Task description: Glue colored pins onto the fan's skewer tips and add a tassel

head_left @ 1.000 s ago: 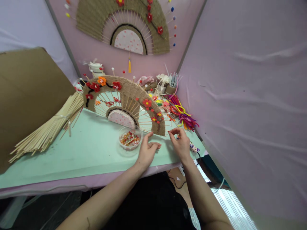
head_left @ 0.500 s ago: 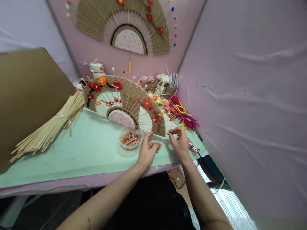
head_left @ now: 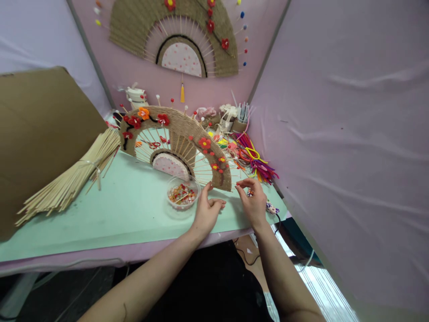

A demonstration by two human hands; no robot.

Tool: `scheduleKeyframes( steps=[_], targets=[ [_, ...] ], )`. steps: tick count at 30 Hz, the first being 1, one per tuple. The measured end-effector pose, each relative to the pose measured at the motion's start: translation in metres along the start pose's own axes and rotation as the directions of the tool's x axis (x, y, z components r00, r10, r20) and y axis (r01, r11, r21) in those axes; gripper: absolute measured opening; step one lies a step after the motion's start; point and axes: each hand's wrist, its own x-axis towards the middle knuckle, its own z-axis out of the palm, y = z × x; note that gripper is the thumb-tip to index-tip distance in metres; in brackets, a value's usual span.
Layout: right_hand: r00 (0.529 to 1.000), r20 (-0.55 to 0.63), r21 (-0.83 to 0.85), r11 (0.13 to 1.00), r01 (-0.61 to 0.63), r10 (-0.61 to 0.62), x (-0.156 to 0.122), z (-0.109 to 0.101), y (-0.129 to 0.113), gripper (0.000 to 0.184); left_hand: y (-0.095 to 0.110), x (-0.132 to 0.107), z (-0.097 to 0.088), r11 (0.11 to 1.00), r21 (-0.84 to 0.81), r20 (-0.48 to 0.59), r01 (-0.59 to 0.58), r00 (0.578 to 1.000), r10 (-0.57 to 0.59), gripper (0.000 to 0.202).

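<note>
A jute-wrapped fan (head_left: 182,129) with red and orange flowers stands on the mint-green tabletop (head_left: 110,214). My left hand (head_left: 206,210) rests beside the fan's lower right end, forefinger up against it and the other fingers curled. My right hand (head_left: 253,201) hovers just right of that end, thumb and forefinger pinched on something I cannot make out. A clear bowl of small red and mixed beads (head_left: 182,194) sits just left of my left hand.
A bundle of bamboo sticks (head_left: 72,179) and a brown cardboard sheet (head_left: 36,129) lie at the left. Coloured pipe cleaners (head_left: 256,161), a pen cup (head_left: 241,118) and craft bits crowd the back right corner. A second fan (head_left: 181,36) hangs on the pink wall.
Hardly anything moved. My left forefinger rose slightly against the fan's end, and my right hand stayed pinched by it.
</note>
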Motion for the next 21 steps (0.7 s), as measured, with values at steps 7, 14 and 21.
scheduleKeyframes(
  steps=[7,14,21],
  targets=[
    [0.995,0.014,-0.111,0.989,0.096,-0.095,0.001,-0.001,0.001,0.01,0.002,0.003,0.003,0.999,-0.007,-0.018,0.042,0.999,-0.042,0.076],
    [0.992,0.001,-0.105,0.986,0.129,-0.13,0.002,0.0,0.004,0.014,0.006,0.004,0.002,0.998,0.018,-0.01,0.066,0.998,-0.066,0.076],
    [0.988,-0.02,-0.095,0.984,0.15,-0.153,0.003,0.001,0.007,0.012,0.011,0.003,0.003,0.997,0.022,-0.016,0.079,0.997,-0.079,0.072]
  ],
)
